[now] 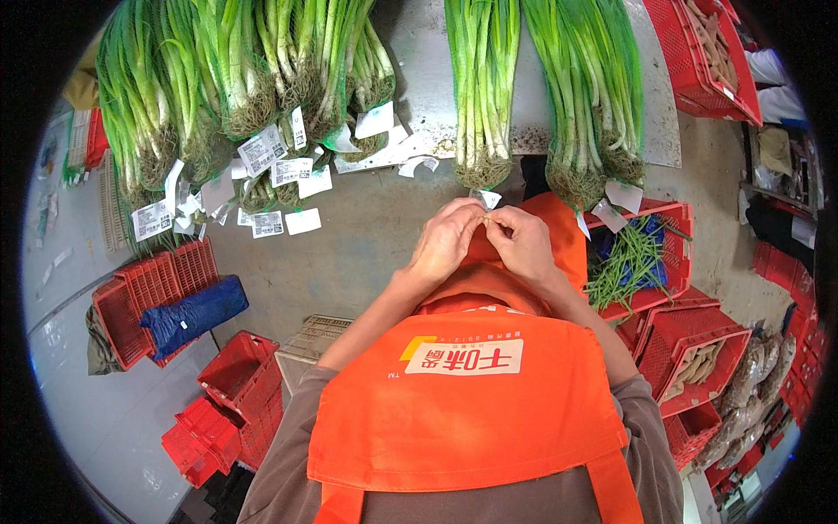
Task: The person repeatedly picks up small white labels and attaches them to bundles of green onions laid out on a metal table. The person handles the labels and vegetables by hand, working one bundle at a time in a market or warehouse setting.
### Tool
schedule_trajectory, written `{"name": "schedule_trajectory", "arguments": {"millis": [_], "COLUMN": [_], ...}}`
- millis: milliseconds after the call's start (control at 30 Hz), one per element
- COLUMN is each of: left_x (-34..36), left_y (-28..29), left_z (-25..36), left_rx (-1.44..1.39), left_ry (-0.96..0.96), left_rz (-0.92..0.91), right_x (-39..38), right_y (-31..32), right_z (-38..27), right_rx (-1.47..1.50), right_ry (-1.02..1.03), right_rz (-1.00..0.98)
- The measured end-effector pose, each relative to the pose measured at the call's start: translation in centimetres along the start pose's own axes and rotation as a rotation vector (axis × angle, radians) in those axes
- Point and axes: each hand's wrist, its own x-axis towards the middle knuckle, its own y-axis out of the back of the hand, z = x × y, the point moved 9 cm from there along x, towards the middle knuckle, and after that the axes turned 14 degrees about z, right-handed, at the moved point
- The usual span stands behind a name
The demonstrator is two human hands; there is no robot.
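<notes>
My left hand [449,234] and my right hand [521,244] meet just below the root end of a bundle of green onions [485,96] in green netting. Both sets of fingers are pinched together, their tips touching. Whatever sits between them is too small to make out. A white label [490,198] pokes out right behind the fingertips, at the bundle's roots. To the right lie more netted green onions [580,105], white tags hanging from their root ends. A larger heap of netted green onions [236,79] covers the left of the metal table [419,87], with several printed labels [263,150] dangling over its edge.
A red crate [679,262] beside my right arm holds loose green stalks [630,262] on blue plastic. More red crates [698,349] stand behind it and at lower left [240,375]. A blue plastic roll [194,316] lies by the left crates. My orange apron [471,410] touches the table side.
</notes>
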Motion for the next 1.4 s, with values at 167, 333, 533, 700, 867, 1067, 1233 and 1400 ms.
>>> {"name": "schedule_trajectory", "arguments": {"millis": [167, 333, 533, 700, 867, 1067, 1233, 1400], "left_x": [0.0, -0.1, -0.2, -0.2, -0.1, 0.0, 0.0, 0.0], "left_y": [0.1, 0.1, 0.2, 0.1, 0.0, 0.0, -0.2, -0.1], "left_z": [0.7, 0.8, -0.4, -0.1, 0.5, 0.4, -0.4, -0.8], "left_rx": [0.102, 0.120, -0.002, 0.029, 0.112, 0.069, 0.011, -0.008], "left_ry": [-0.101, -0.111, 0.053, -0.018, -0.109, -0.080, 0.026, 0.057], "left_rz": [-0.010, -0.016, -0.024, -0.068, -0.079, -0.068, -0.072, -0.071], "right_x": [0.0, 0.0, -0.5, -0.7, -0.3, -0.3, -0.2, -0.4], "right_y": [-0.1, -0.2, -0.9, -1.1, -0.6, -0.6, -0.6, -1.0], "right_z": [-0.4, -0.3, 1.3, 1.8, 0.3, 0.6, 0.7, 1.7], "right_rx": [-0.022, -0.038, 0.077, 0.025, -0.025, -0.021, 0.010, 0.108], "right_ry": [0.025, 0.003, -0.133, -0.158, -0.010, -0.015, -0.044, -0.122], "right_rz": [-0.007, -0.023, -0.045, -0.059, -0.016, -0.005, -0.010, -0.036]}}
